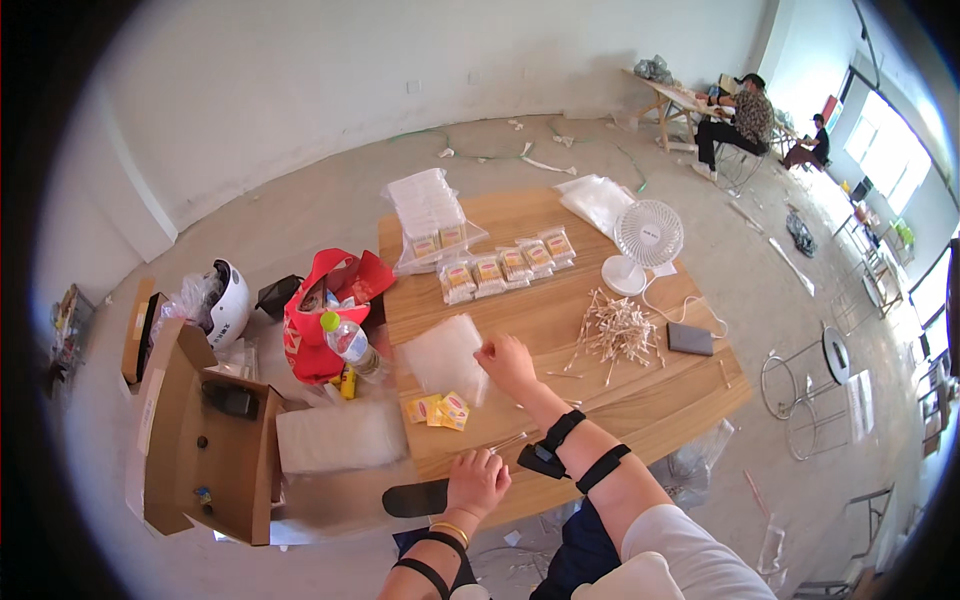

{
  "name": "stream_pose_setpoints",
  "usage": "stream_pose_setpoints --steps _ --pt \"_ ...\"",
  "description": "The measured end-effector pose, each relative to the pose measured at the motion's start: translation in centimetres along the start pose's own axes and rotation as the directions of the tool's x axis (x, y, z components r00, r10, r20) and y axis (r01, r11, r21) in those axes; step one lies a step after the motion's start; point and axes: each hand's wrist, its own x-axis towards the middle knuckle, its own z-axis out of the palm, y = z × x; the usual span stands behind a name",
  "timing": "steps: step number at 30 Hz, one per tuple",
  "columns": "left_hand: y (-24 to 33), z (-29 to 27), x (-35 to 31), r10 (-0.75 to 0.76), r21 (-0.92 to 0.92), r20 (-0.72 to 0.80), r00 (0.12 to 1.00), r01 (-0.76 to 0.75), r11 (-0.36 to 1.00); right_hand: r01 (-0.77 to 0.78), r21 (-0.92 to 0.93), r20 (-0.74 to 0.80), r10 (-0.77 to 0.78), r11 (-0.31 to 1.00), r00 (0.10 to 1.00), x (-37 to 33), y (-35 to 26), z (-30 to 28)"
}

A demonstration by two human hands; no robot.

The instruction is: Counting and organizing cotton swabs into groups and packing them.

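My right hand (508,364) reaches over the table, its closed fingertips at the right edge of a stack of clear plastic bags (437,352). My left hand (478,484) is curled at the table's near edge, with a few thin cotton swabs (509,441) sticking out from its fingertips. Small yellow-and-white printed cards (438,411) lie between the bags and my left hand. A loose pile of cotton swabs (618,328) spreads to the right. Filled small packets (487,275) stand in a row farther back.
A white fan (648,236) and a dark power bank (690,339) stand right on the wooden table (560,445). Bundled packets (428,212) sit at the back left. Left of the table are a red bag (312,325), bottle (348,340) and open cardboard box (190,430). People sit far off right.
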Motion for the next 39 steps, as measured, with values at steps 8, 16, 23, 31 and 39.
stream_pose_setpoints --steps 8,16,23,31,39 --pt "1.0 0.4 1.4 0.038 -0.227 -0.076 0.996 -0.055 0.972 -0.112 0.543 -0.007 0.138 0.832 0.99 -7.0 0.2 -7.6" --pt "-0.8 3.2 -3.3 -0.049 -0.971 0.199 0.979 0.204 0.125 0.017 0.41 0.052 -0.042 0.912 0.998 -25.0 -1.8 -10.5" --pt "4.2 -4.5 -6.3 0.059 -0.812 0.294 0.954 0.217 0.542 0.125 0.369 -0.005 -0.132 0.921 0.991 -32.8 -5.2 -13.7" --pt "9.8 -11.3 -8.5 -0.184 -0.774 0.249 0.951 0.31 0.552 -0.347 0.603 0.261 0.233 0.718 0.937 -37.0 -7.7 -14.2" --pt "14.4 -14.0 -9.6 -0.259 -0.738 0.25 0.933 0.357 0.572 0.122 0.689 -0.147 -0.027 0.715 0.989 -37.8 -5.6 -14.1"
